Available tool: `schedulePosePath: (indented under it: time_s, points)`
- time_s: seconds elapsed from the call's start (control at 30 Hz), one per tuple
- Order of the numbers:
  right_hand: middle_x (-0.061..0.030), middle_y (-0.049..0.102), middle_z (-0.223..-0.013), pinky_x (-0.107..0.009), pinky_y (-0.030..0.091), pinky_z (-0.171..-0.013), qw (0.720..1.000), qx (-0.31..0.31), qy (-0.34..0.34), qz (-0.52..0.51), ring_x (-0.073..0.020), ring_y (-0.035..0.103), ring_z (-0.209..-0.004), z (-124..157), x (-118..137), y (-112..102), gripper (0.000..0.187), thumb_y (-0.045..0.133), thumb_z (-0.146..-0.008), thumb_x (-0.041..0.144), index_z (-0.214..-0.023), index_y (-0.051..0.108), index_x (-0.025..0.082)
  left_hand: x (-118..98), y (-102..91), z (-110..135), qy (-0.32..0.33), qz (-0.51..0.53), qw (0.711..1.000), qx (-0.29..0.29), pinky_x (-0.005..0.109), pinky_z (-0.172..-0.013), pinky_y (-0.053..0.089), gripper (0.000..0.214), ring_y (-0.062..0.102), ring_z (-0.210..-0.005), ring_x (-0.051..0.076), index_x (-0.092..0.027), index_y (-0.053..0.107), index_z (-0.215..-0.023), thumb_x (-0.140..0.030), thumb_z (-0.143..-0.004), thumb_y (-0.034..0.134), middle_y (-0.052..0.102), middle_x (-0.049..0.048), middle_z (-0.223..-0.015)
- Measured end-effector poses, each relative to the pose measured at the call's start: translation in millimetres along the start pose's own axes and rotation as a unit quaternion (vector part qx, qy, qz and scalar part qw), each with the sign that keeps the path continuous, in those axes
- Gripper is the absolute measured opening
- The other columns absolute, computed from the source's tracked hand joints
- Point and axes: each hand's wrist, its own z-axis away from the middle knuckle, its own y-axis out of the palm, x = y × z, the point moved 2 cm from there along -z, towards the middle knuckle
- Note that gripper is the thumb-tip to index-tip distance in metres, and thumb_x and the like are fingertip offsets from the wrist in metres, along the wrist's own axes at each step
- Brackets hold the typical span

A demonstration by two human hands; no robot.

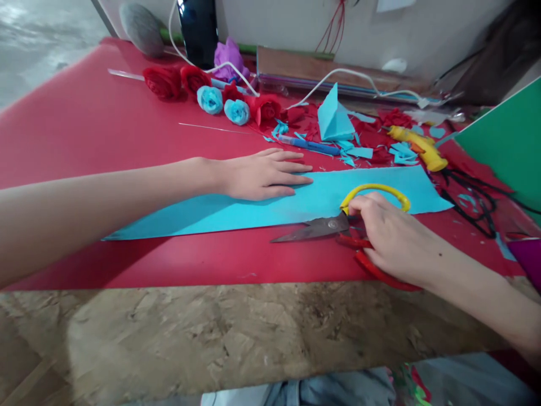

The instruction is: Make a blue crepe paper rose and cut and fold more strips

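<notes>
My left hand (262,175) lies flat, fingers stretched out, on a long strip of blue paper (236,206) spread over the red sheet (84,129). My right hand (391,234) is closed around the handles of scissors (321,227), which have one yellow handle and one red handle. The scissors' dark blades are together and point left along the strip's near edge, resting on the table.
Red and blue paper roses (211,93) lie at the back, with a purple one. A folded blue paper piece (333,118), blue and red scraps, a blue pen (310,145), a yellow glue gun (418,148), white cables and a green sheet (507,141) sit to the right. Bare chipboard edge (236,332) runs in front.
</notes>
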Motion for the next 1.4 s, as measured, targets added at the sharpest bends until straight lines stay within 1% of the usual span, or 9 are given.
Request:
schedulePosePath:
  time_s: [0.1, 0.3, 0.5, 0.7, 0.9, 1.03, 1.17, 1.3, 1.4]
  points:
    - [-0.0147, 0.052, -0.093, -0.040, 0.047, -0.076, 1.000, 0.003, 0.008, -0.003, -0.0256, 0.051, -0.089, 6, 3, 1, 0.041, 0.037, -0.064, -0.001, -0.103, 0.043, 0.008, 0, 0.1, 0, 0.000, -0.001, 1.000, 0.000, 0.045, -0.108, 0.018, 0.050, 0.025, -0.134, 0.027, -0.018, 0.041, -0.134, -0.041, -0.094, 0.023, 0.035, 0.0094, -0.143]
    - [-0.0143, 0.051, -0.093, -0.038, 0.048, -0.074, 1.000, -0.018, 0.008, 0.005, -0.0242, 0.050, -0.087, 15, 7, 1, 0.037, 0.036, -0.067, 0.000, -0.103, 0.045, 0.008, -1, -0.2, 1, -0.007, 0.008, 1.000, -0.003, 0.044, -0.108, 0.018, 0.048, 0.027, -0.133, 0.026, -0.019, 0.042, -0.133, -0.041, -0.093, 0.025, 0.036, 0.0090, -0.142]
    - [-0.0151, 0.052, -0.088, -0.038, 0.049, -0.072, 0.999, -0.037, -0.006, 0.017, -0.0252, 0.050, -0.084, 5, 12, 1, 0.037, 0.036, -0.066, -0.001, -0.101, 0.047, 0.005, -2, 0.0, 0, -0.006, 0.008, 1.000, -0.005, 0.044, -0.108, 0.018, 0.049, 0.029, -0.132, 0.027, -0.020, 0.041, -0.134, -0.042, -0.093, 0.025, 0.036, 0.0088, -0.142]
    - [-0.0149, 0.052, -0.088, -0.040, 0.048, -0.067, 1.000, -0.008, 0.011, -0.016, -0.0254, 0.050, -0.080, -11, 20, 3, 0.029, 0.035, -0.070, 0.001, -0.095, 0.047, 0.009, 0, 0.2, 0, -0.005, -0.003, 1.000, 0.000, 0.044, -0.109, 0.017, 0.051, 0.024, -0.134, 0.026, -0.018, 0.041, -0.134, -0.042, -0.094, 0.022, 0.035, 0.0081, -0.143]
    - [-0.0135, 0.051, -0.088, -0.039, 0.048, -0.065, 1.000, -0.007, 0.009, -0.026, -0.0246, 0.049, -0.080, -5, 25, 0, 0.026, 0.032, -0.074, 0.003, -0.095, 0.046, 0.011, 0, 0.2, 0, 0.004, 0.003, 1.000, -0.010, 0.041, -0.110, 0.017, 0.049, 0.025, -0.134, 0.025, -0.017, 0.043, -0.133, -0.041, -0.093, 0.026, 0.037, 0.0090, -0.142]
    - [-0.0134, 0.051, -0.088, -0.039, 0.047, -0.066, 0.999, -0.003, 0.008, -0.033, -0.0249, 0.049, -0.081, -2, 25, 0, 0.030, 0.033, -0.071, 0.002, -0.096, 0.045, 0.011, -1, -0.4, 0, 0.002, 0.004, 1.000, -0.012, 0.043, -0.109, 0.017, 0.048, 0.024, -0.134, 0.026, -0.016, 0.043, -0.132, -0.039, -0.093, 0.027, 0.037, 0.0098, -0.142]
    - [-0.0130, 0.052, -0.086, -0.038, 0.046, -0.065, 0.999, 0.009, 0.018, -0.030, -0.0247, 0.050, -0.079, -10, 27, 2, 0.033, 0.035, -0.065, 0.001, -0.095, 0.045, 0.011, -2, -0.6, 0, -0.004, 0.000, 1.000, -0.005, 0.042, -0.109, 0.016, 0.048, 0.024, -0.134, 0.025, -0.017, 0.042, -0.133, -0.038, -0.093, 0.026, 0.036, 0.0085, -0.143]
    - [-0.0109, 0.052, -0.083, -0.035, 0.043, -0.062, 1.000, -0.009, 0.010, -0.020, -0.0233, 0.051, -0.077, -24, 34, 1, 0.032, 0.035, -0.064, 0.001, -0.092, 0.046, 0.013, -3, -0.4, 1, -0.003, 0.002, 1.000, -0.007, 0.043, -0.109, 0.017, 0.046, 0.026, -0.133, 0.025, -0.018, 0.042, -0.133, -0.036, -0.093, 0.029, 0.036, 0.0092, -0.142]
    - [-0.0104, 0.053, -0.082, -0.034, 0.042, -0.062, 1.000, -0.026, -0.003, -0.009, -0.0230, 0.051, -0.077, -29, 38, -1, 0.032, 0.034, -0.064, 0.001, -0.091, 0.046, 0.013, -2, -0.3, 1, -0.001, 0.004, 1.000, -0.015, 0.043, -0.108, 0.018, 0.046, 0.027, -0.133, 0.026, -0.017, 0.042, -0.133, -0.035, -0.093, 0.031, 0.037, 0.0100, -0.142]
